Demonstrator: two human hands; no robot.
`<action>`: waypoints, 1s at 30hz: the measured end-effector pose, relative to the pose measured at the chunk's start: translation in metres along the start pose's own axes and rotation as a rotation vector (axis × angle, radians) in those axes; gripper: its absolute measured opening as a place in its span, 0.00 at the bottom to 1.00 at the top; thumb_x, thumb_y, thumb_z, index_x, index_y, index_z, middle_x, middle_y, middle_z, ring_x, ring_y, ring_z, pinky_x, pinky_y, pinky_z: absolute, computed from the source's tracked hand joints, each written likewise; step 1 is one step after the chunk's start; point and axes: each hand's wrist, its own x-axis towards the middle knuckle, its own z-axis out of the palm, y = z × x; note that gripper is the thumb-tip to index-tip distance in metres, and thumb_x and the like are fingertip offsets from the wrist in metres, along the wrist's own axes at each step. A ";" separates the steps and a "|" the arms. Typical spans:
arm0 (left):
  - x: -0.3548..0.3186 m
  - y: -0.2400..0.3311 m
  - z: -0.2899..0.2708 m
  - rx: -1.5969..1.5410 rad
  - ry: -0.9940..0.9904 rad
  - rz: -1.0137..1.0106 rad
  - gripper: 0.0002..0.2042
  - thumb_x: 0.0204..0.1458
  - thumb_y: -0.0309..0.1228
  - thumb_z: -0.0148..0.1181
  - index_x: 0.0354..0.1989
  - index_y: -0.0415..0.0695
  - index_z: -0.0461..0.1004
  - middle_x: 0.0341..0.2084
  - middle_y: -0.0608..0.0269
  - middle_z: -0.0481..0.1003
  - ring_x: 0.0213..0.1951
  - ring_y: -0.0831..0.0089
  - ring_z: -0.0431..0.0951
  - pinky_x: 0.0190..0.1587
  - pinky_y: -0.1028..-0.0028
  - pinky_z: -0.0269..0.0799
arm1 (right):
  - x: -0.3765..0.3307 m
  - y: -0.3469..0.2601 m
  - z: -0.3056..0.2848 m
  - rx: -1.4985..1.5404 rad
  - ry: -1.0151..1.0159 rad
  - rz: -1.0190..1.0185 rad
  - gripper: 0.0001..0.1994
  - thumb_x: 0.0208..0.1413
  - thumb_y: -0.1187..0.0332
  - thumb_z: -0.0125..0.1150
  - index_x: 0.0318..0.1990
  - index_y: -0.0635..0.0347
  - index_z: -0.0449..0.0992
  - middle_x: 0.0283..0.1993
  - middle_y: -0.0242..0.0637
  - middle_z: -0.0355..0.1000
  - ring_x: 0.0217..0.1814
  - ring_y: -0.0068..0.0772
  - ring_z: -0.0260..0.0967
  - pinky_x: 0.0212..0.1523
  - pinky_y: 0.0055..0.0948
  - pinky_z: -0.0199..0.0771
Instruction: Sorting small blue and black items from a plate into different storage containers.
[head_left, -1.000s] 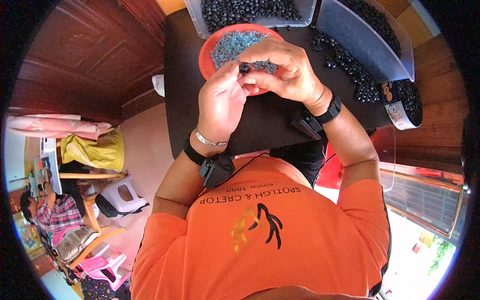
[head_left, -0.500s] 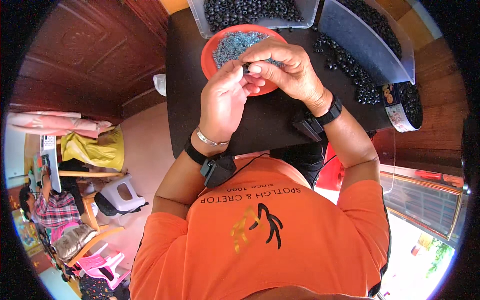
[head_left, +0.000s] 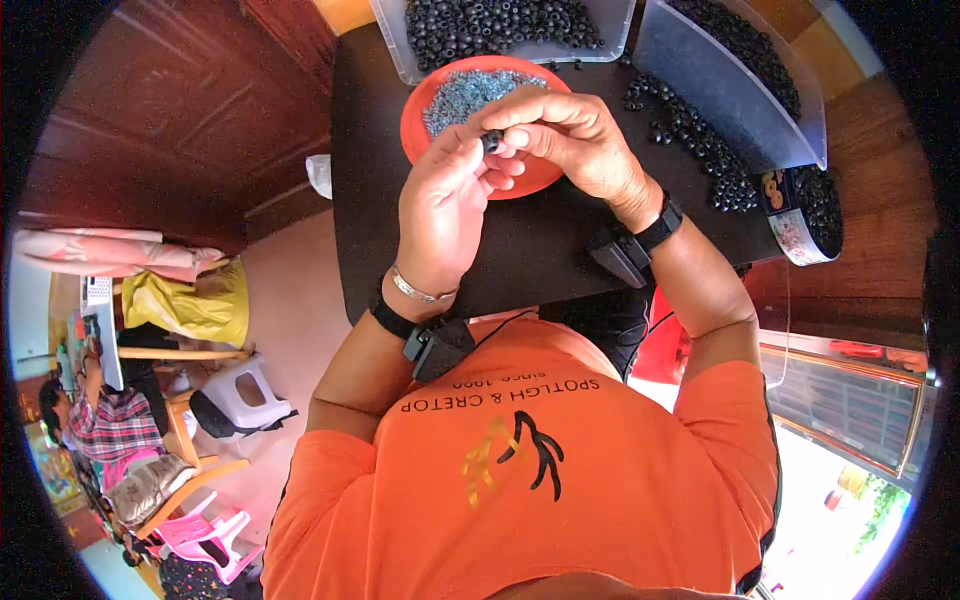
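Note:
Over the orange-red plate [head_left: 412, 133] my two hands meet at the fingertips. Between my left thumb and fingers sits a small black ring-like part [head_left: 492, 141], gripped by my left hand [head_left: 440, 205]. My right hand [head_left: 580, 150] is closed in a pinch at the same part, its thumb and forefinger touching the top. Whether a small metal piece is also between the right fingertips is hidden. The plate holds a heap of small silvery metal pieces [head_left: 470, 97], partly covered by my hands.
A clear bin [head_left: 405, 45] of black parts stands beyond the plate. Another clear bin [head_left: 730, 90] is at the right, with loose black parts [head_left: 700, 150] spilled beside it. A printed round container [head_left: 795, 235] sits at the dark table's [head_left: 390, 230] right edge. Another person [head_left: 115, 420] sits far left.
The black part shows more between my fingertips than before. Both hands stay together over the plate, with only slight finger movement.

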 end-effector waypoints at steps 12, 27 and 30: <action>0.004 -0.003 -0.005 -0.165 0.002 -0.077 0.10 0.60 0.34 0.44 0.42 0.43 0.70 0.36 0.66 0.73 0.38 0.75 0.73 0.42 0.74 0.65 | 0.003 -0.010 0.005 -0.509 0.016 -0.253 0.16 0.42 0.72 0.69 0.42 0.62 0.77 0.42 0.39 0.75 0.44 0.35 0.73 0.46 0.30 0.72; 0.007 -0.007 -0.009 -0.133 -0.010 -0.084 0.10 0.61 0.33 0.42 0.38 0.43 0.70 0.34 0.66 0.72 0.38 0.75 0.72 0.43 0.72 0.67 | 0.001 -0.016 0.012 -1.003 0.071 -0.451 0.15 0.41 0.69 0.69 0.38 0.61 0.75 0.37 0.38 0.75 0.38 0.42 0.73 0.40 0.34 0.74; 0.007 -0.007 -0.010 -0.123 -0.032 -0.075 0.09 0.61 0.32 0.42 0.38 0.42 0.70 0.35 0.64 0.72 0.39 0.74 0.72 0.46 0.70 0.68 | 0.001 -0.016 0.017 -1.066 0.061 -0.428 0.13 0.43 0.69 0.66 0.37 0.61 0.74 0.35 0.38 0.73 0.37 0.42 0.71 0.38 0.34 0.73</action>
